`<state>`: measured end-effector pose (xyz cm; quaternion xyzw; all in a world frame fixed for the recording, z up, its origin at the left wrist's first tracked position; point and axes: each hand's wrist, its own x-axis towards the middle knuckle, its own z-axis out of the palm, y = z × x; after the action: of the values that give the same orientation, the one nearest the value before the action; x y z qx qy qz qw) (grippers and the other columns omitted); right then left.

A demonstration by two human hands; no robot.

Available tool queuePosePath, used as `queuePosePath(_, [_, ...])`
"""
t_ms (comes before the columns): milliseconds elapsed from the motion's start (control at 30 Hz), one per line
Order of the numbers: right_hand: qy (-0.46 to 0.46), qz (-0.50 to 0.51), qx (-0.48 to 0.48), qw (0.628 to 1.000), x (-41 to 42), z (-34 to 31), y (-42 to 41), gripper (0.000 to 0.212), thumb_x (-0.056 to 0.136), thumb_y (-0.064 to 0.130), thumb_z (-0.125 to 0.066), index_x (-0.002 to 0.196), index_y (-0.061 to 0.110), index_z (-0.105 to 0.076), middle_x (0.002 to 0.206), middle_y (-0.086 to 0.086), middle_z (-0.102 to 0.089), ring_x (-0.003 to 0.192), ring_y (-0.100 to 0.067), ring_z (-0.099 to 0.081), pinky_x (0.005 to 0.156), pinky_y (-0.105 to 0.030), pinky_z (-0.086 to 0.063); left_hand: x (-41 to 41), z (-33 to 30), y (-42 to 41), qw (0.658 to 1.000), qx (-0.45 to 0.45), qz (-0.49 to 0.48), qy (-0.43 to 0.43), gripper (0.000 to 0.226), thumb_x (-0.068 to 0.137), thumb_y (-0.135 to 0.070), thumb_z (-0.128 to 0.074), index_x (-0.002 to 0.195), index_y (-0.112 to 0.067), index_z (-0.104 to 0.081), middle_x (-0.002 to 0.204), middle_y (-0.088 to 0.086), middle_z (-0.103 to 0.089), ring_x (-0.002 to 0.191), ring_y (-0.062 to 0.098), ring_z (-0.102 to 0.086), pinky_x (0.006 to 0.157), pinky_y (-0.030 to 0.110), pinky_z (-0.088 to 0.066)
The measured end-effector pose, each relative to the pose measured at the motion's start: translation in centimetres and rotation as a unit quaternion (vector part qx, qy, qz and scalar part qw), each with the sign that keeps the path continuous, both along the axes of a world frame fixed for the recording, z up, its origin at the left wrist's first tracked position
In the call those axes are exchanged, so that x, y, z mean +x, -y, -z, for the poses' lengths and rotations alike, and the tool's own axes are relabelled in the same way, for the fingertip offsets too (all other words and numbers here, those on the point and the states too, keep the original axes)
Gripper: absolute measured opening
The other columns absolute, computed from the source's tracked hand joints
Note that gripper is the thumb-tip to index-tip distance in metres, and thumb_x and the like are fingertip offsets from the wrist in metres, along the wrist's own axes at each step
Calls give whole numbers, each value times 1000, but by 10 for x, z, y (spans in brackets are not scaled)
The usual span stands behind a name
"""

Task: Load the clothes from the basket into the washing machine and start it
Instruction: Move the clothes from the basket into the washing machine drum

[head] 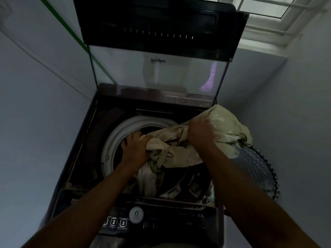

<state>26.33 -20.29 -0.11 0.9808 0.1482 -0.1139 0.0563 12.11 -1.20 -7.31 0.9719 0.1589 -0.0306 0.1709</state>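
You have one view only: a wide-angle camera worn on the head, looking forward and steeply down. It sits close above the washing machine (75, 158), facing the raised lid (157, 51) and the wall corner behind it. Your forearms enter from the bottom edge. Straight lines bow toward the frame edges.

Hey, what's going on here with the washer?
A person is stuffing a pale printed cloth into an open top-loading washer. The left hand grips one end over the drum opening; the right hand grips the bunched part near the right edge. The lid stands up. The control panel is untouched.
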Motion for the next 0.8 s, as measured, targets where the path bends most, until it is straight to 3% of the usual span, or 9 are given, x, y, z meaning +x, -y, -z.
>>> queuePosePath(167, [-64, -76, 98, 990, 4, 13, -39, 28, 94, 13, -45, 114, 1, -61, 117, -21, -63, 103, -35, -62, 87, -39, -49, 19, -15, 5, 996, -48, 72, -5, 109, 67, -65, -64, 154, -35, -4, 156, 9, -19, 141, 30, -22, 111, 57, -25])
queuePosePath(267, [-136, -128, 179, 966, -37, 37, -92, 42, 98, 16, -35, 130, -7, -51, 128, -28, -56, 116, -40, -55, 101, -43, -40, 27, -15, 3, 994, -47, 95, 24, 119, 59, -56, -67, 155, -25, -2, 158, 11, -20, 140, 30, -28, 110, 52, -31])
queuePosePath(333, [-193, -83, 191, 959, -62, 57, -112, 44, 97, 9, -46, 137, -11, -42, 138, -31, -46, 129, -45, -44, 113, -44, -30, 27, -6, -6, 995, -38, 89, -25, 125, 56, -47, -79, 155, -24, -6, 158, 9, -22, 139, 29, -32, 111, 48, -32])
queuePosePath(400, [-339, -65, 261, 901, -65, 60, -107, 41, 91, 5, -54, 130, -10, -52, 132, -29, -53, 124, -42, -50, 111, -41, -35, 17, 8, -19, 988, -92, 60, -109, 109, 67, -45, -76, 154, -21, -15, 156, 10, -29, 138, 27, -37, 114, 41, -30])
queuePosePath(467, [-362, -30, 327, 872, -57, 59, -96, 30, 84, 12, -58, 111, 1, -66, 110, -20, -65, 103, -35, -61, 93, -43, -50, 0, 23, -32, 977, -157, 32, -140, 91, 73, -58, -60, 151, -22, -30, 152, 8, -39, 134, 24, -42, 114, 34, -30])
queuePosePath(533, [-218, -15, 334, 917, -55, 60, -90, 23, 85, 18, -57, 103, 7, -65, 104, -16, -64, 95, -33, -61, 84, -41, -53, -14, 38, -40, 974, -176, -4, -144, 78, 79, -65, -48, 146, -26, -40, 148, 3, -44, 130, 21, -46, 111, 31, -33])
queuePosePath(600, [29, -37, 280, 959, -57, 67, -86, 22, 84, 19, -51, 98, 5, -62, 100, -21, -59, 93, -39, -58, 80, -44, -48, -22, 53, -43, 962, -188, -22, -198, 60, 92, -57, -46, 144, -27, -42, 147, 2, -45, 128, 21, -47, 106, 28, -34])
queuePosePath(667, [111, 16, 176, 978, -58, 85, -87, 27, 80, 23, -55, 104, 10, -59, 108, -20, -54, 101, -39, -52, 82, -46, -43, -19, 66, -40, 942, -214, -46, -256, 52, 100, -46, -44, 146, -23, -41, 149, 5, -43, 130, 23, -45, 105, 28, -33])
queuePosePath(800, [-132, 119, 199, 964, -57, 120, -88, 55, 91, 38, -53, 140, 16, -40, 143, -18, -37, 128, -38, -38, 100, -47, -39, -6, 73, -35, 948, -184, -35, -256, 36, 97, -36, -52, 128, -19, -57, 135, 5, -55, 117, 21, -54, 92, 23, -37])
